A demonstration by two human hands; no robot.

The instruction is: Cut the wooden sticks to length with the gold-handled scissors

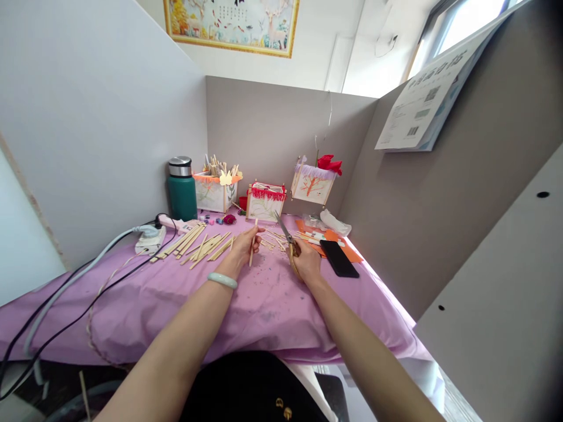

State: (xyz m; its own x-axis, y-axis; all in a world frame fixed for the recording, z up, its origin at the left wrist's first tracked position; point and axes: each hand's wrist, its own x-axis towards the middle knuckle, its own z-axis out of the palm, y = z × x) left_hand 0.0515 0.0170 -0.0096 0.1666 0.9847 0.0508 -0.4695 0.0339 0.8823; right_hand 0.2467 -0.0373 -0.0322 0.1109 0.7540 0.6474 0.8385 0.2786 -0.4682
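Held nearly upright, a thin wooden stick (252, 253) is pinched in my left hand (246, 244), which wears a pale bangle at the wrist. My right hand (307, 261) grips a pair of scissors (285, 228) by the handles, blades pointing up and away. The blades are to the right of the stick and apart from it. Loose wooden sticks (189, 241) lie in a spread pile left of my left hand. Between and beyond my hands are shorter stick pieces (275, 239).
Behind stand a green bottle (182, 196), a decorated box of sticks (215, 193) and a red-fringed box (266, 205). A lantern-like box (312, 184) hangs at right. A black phone (338, 258) lies beside orange paper (352, 251). Cables (88, 275) and a power strip (150, 240) are left.
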